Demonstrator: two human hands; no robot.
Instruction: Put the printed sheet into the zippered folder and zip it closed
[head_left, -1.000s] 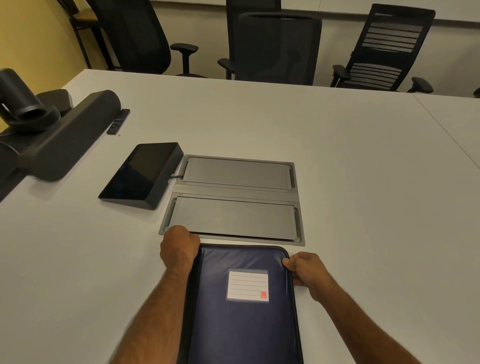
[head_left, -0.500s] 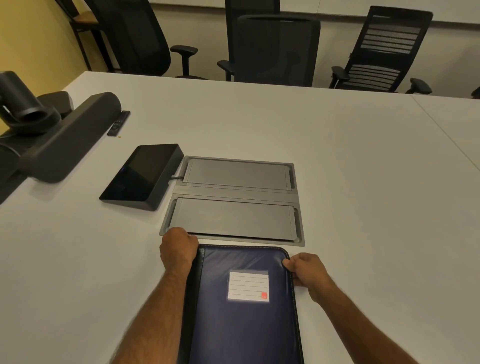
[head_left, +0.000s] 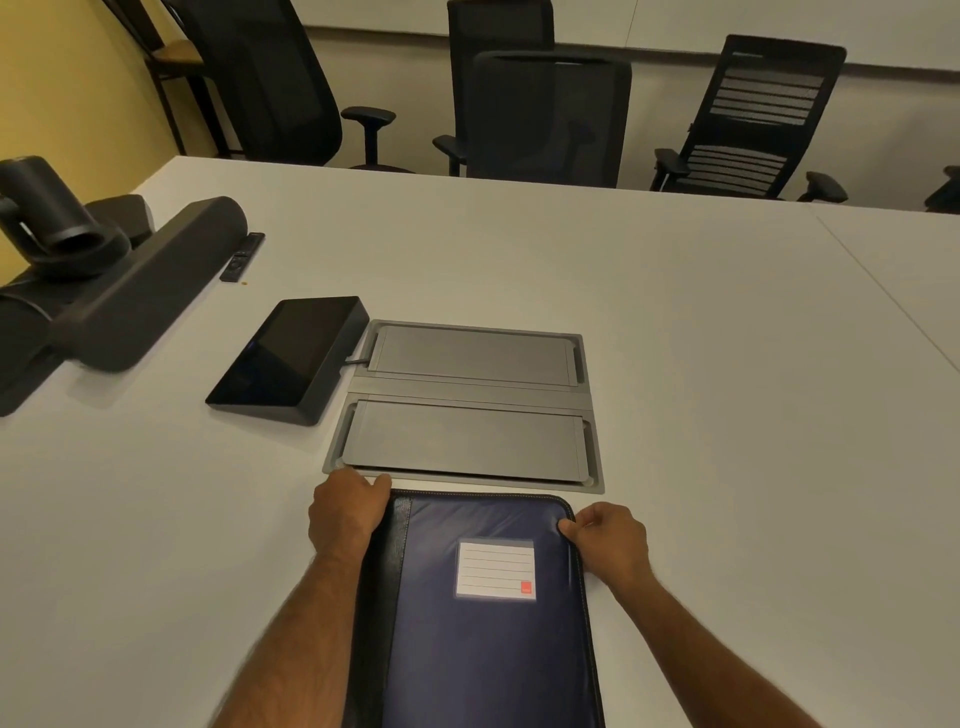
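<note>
The dark blue, soft-skinned zippered folder (head_left: 488, 618) lies flat and shut on the white table (head_left: 727, 415), its cover slightly glossy and padded, with stitched edges, rounded far corners and a black spine strip along its left side. A white lined label (head_left: 494, 570) with a small red square sits in a clear pocket on the cover. The left hand (head_left: 347, 514) curls over the folder's far left corner, holding it down. The right hand (head_left: 608, 538) pinches at the far right corner, where the zipper track bends; the pull itself is hidden under the fingers, so I cannot tell how far the zip has run. No printed sheet shows anywhere, so it is probably inside already, and what remains looks like finishing or checking the zip.

Just beyond the folder a grey metal hatch (head_left: 465, 410) with two flat lids is set into the table. Left of the hatch stands a black wedge-shaped touch panel (head_left: 291, 358); farther left, a long black speaker bar (head_left: 140, 291).
</note>
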